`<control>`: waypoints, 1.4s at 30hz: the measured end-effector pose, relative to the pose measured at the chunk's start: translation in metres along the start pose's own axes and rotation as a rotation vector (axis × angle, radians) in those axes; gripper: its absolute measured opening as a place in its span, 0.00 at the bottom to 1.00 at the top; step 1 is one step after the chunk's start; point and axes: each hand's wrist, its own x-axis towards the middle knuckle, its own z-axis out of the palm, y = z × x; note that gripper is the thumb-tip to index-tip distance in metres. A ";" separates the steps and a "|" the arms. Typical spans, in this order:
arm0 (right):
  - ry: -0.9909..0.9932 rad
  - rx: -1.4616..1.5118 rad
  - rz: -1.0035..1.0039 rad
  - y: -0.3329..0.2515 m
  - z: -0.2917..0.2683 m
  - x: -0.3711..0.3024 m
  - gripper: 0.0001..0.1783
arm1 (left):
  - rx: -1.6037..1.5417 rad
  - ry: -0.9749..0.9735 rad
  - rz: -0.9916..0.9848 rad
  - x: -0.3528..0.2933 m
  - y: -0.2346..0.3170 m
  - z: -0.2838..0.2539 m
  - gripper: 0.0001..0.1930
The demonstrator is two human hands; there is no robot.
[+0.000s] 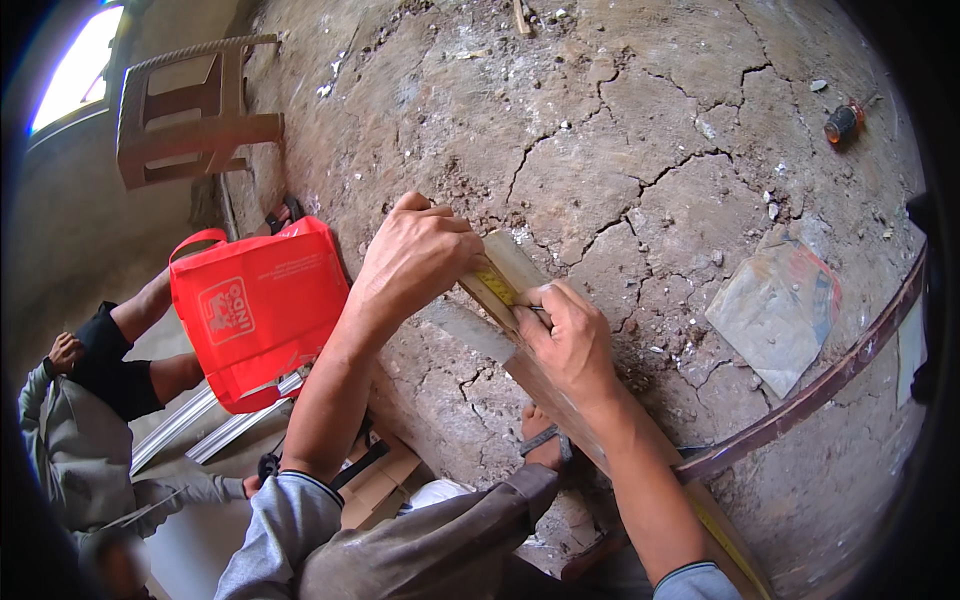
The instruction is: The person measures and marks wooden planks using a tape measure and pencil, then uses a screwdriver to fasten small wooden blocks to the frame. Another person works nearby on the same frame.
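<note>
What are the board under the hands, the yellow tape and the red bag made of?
Board: likely wood, unfinished; dull, brownish, straight-edged.
Yellow tape: probably coated steel; thin, flat strip with dark markings, though plastic is possible.
Red bag: non-woven fabric or plastic, can't tell which; soft creases, pale print.

Measuring tape (497, 286) partly hidden; co-worker's head (118, 566) blurred.

Soft, moderate daylight covers the floor (680, 110), shadows faint; a window (78, 70) glares white beyond the floor's left edge; the left hand (420, 250) and right hand (570, 338) look sharp; a co-worker's head (116, 562) is blurred; fisheye distortion bends straight lines, the rim falling to black.
</note>
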 end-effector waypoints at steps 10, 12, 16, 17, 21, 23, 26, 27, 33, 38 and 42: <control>-0.034 0.090 0.094 0.006 -0.003 0.005 0.08 | -0.019 -0.181 -0.045 0.012 -0.005 -0.011 0.10; -0.053 0.122 0.148 0.007 -0.005 0.006 0.09 | -0.044 -0.202 -0.049 0.015 -0.004 -0.014 0.10; -0.071 0.153 0.225 0.008 -0.006 0.007 0.11 | -0.030 -0.264 -0.069 0.022 -0.004 -0.018 0.11; -0.067 0.153 0.231 0.008 -0.006 0.008 0.11 | -0.032 -0.278 -0.075 0.023 -0.004 -0.019 0.12; -0.067 0.199 0.256 0.008 -0.008 0.009 0.12 | -0.007 -0.332 -0.112 0.029 -0.003 -0.024 0.12; -0.094 0.189 0.306 0.008 -0.009 0.010 0.12 | 0.012 -0.349 -0.096 0.031 0.000 -0.026 0.11; -0.111 0.188 0.342 0.007 -0.011 0.011 0.13 | 0.019 -0.332 -0.063 0.032 0.005 -0.032 0.10; -0.114 0.188 0.348 0.007 -0.011 0.011 0.13 | 0.017 -0.318 -0.049 0.033 0.006 -0.033 0.10; -0.065 0.210 0.301 0.007 -0.008 0.010 0.13 | 0.030 -0.427 0.028 0.033 0.001 -0.038 0.08; -0.071 0.224 0.290 0.009 -0.008 0.009 0.11 | -0.028 -0.300 0.152 0.029 -0.004 -0.035 0.06; -0.093 0.185 0.205 0.011 -0.007 0.009 0.10 | -0.011 -0.327 0.158 0.028 -0.004 -0.036 0.07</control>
